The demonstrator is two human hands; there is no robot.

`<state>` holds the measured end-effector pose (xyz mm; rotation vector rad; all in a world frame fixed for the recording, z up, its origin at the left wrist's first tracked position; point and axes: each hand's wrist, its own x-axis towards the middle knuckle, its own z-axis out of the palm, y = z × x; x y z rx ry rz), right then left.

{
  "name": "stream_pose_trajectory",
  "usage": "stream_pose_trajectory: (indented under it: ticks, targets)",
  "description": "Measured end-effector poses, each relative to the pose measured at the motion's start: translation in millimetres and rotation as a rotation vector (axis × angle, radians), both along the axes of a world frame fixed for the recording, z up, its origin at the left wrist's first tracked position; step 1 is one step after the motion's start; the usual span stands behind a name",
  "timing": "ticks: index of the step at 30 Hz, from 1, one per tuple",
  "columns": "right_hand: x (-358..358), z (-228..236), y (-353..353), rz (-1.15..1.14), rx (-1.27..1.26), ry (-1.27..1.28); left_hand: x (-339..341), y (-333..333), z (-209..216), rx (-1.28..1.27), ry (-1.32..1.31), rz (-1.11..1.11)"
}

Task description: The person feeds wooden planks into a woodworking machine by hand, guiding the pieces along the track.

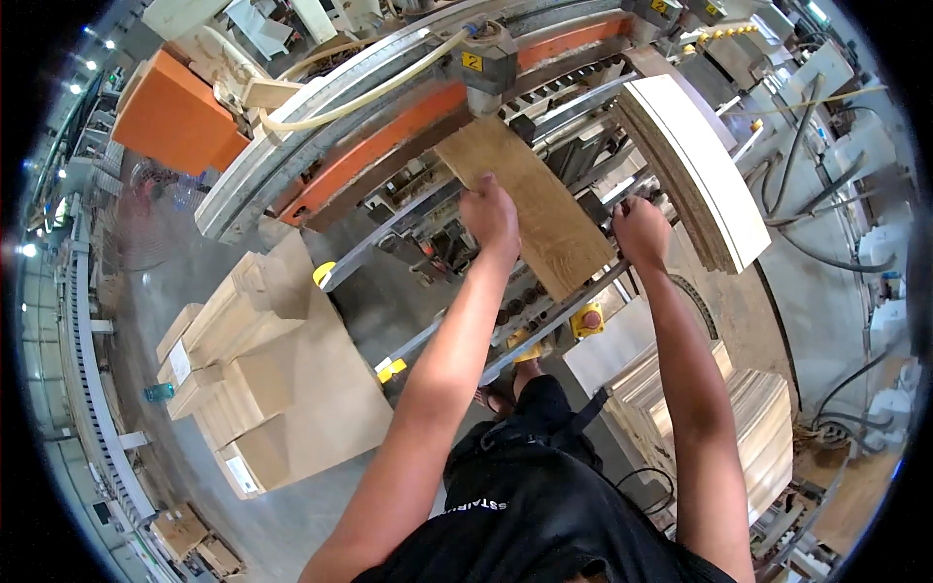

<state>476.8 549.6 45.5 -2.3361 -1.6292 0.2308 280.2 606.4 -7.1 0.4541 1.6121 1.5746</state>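
Note:
A flat brown wooden board (544, 209) lies slanted across the metal rails of a machine in front of me. My left hand (489, 216) is closed at the board's left edge, its thumb on the top face and the other fingers mostly hidden. To the right of the board, apart from it, my right hand (641, 231) is curled shut over the machine's rail area. Whatever its fingers hold, if anything, is hidden. Just beyond that hand stands a tall stack of boards (695, 175) with a white top face.
An orange machine beam (369, 146) curves behind the board, under a grey numbered unit (489, 73). A red emergency button (589, 321) sits near my right forearm. Cardboard-coloured stacks (282, 389) stand at left, more stacked boards (719, 418) at right. Yellow-tipped rails (364, 255) jut out leftward.

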Motion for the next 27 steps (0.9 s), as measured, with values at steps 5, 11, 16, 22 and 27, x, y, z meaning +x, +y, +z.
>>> stream_pose_trajectory:
  ticks: [5,11,16,22,27]
  targets:
    - [1.3,1.0,0.4,0.011,0.015,-0.003,1.3,-2.1,12.5,-0.038,0.098,-0.058]
    - [-0.5,-2.9,0.7,-0.006,0.078,-0.042,-0.6,-2.3,11.0,0.137,-0.014,-0.045]
    - [6.5,-6.7,-7.0,0.027,0.313,0.202,-9.2,7.9,-9.8,0.140,-0.061,-0.096]
    - [-7.1,-16.2,-33.3,0.160,0.687,0.446,-2.0,-1.0,22.7,0.175,-0.043,-0.149]
    - [-66.0,3.7,-99.6,0.416,0.450,0.243,-3.9,-5.1,37.5,-0.014,-0.027,-0.121]
